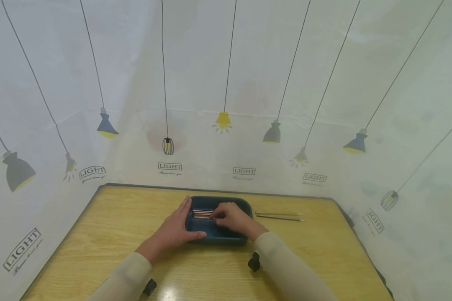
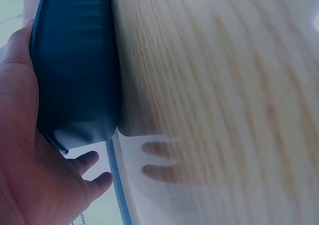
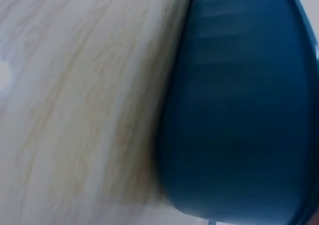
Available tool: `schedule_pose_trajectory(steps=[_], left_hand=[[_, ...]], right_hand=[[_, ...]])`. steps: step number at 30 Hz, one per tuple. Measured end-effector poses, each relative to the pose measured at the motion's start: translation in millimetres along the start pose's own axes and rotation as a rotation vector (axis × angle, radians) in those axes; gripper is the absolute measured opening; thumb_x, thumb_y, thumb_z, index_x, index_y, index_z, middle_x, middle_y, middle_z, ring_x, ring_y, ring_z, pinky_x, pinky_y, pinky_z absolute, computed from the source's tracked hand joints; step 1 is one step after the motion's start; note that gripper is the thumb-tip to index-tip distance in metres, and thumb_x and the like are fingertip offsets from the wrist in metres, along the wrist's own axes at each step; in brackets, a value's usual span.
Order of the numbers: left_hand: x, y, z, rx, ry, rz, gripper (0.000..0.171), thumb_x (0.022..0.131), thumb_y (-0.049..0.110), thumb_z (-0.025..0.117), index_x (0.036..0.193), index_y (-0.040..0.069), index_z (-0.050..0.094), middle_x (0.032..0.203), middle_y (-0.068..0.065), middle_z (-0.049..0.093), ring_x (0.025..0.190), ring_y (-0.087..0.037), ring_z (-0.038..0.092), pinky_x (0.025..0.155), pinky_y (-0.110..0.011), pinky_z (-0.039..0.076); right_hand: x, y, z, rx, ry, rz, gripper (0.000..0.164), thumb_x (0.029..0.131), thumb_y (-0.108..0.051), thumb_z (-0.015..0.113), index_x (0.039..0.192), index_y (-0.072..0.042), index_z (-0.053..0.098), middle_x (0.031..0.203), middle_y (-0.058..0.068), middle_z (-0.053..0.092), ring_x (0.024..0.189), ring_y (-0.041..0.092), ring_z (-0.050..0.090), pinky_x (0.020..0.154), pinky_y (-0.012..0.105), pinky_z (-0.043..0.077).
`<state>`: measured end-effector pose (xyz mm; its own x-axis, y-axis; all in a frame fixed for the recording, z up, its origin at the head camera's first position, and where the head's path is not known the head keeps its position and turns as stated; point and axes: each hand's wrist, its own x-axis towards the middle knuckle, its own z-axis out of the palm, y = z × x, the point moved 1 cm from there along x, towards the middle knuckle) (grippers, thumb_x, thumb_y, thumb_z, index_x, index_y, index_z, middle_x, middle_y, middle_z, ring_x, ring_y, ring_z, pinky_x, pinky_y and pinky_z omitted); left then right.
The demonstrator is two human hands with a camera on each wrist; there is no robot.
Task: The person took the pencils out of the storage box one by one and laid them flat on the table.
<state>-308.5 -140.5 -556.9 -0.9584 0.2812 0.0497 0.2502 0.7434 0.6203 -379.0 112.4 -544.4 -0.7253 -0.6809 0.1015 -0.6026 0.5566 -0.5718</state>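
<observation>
A dark blue plastic tray (image 1: 218, 241) stands on the table, and several thin pencils (image 1: 201, 215) lie side by side in its far left part. My left hand (image 1: 173, 228) rests against the tray's left end, its fingers stretched along the far corner and its thumb over the near side. In the left wrist view the thumb lies on the rim, with fingertips spread beyond the tray's end. Inside the tray, my right hand (image 1: 231, 217) has curled fingers that pinch at the right ends of the pencils; the hand covers those ends.
Two more pencils (image 1: 279, 217), one yellowish and one dark, lie on the wooden table (image 1: 196, 271) right of the tray. A pale curtain (image 1: 211, 146) printed with lamps surrounds the table's far and side edges.
</observation>
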Motion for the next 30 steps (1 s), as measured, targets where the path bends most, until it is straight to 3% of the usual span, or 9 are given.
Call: schedule_pose_trajectory(steps=[9,17,30], left_hand=[[-0.6,1.6,-1.3,0.006,0.001,-0.002,0.135,0.087,0.071,0.086,0.178,0.005,0.011,0.186,-0.014,0.005,0.166,-0.046,0.023,0.128,-0.065,0.031],[-0.9,1.3,-1.0,-0.005,-0.005,-0.018,0.137,0.086,0.073,0.086,0.179,0.007,0.009,0.186,-0.012,0.004,0.166,-0.046,0.022,0.129,-0.065,0.03],[-0.4,1.2,-0.2,0.009,-0.016,-0.007,0.138,0.085,0.074,0.085,0.178,0.007,0.008,0.186,-0.013,0.003,0.166,-0.046,0.023,0.128,-0.065,0.03]], right_hand=[[-6.2,-4.3,-22.3,0.094,0.029,0.02,0.02,0.101,-0.005,0.079,0.117,-0.015,0.087,0.107,-0.008,0.077,0.099,0.009,0.067,0.091,0.035,0.058],[-19.0,-4.6,-44.0,0.105,0.001,-0.046,0.02,0.103,-0.007,0.077,0.12,-0.013,0.085,0.115,-0.004,0.078,0.11,0.014,0.07,0.1,0.039,0.058],[-50.8,10.6,-83.9,0.103,-0.021,-0.021,0.02,0.104,-0.005,0.075,0.121,-0.01,0.084,0.118,-0.001,0.078,0.109,0.015,0.072,0.096,0.037,0.06]])
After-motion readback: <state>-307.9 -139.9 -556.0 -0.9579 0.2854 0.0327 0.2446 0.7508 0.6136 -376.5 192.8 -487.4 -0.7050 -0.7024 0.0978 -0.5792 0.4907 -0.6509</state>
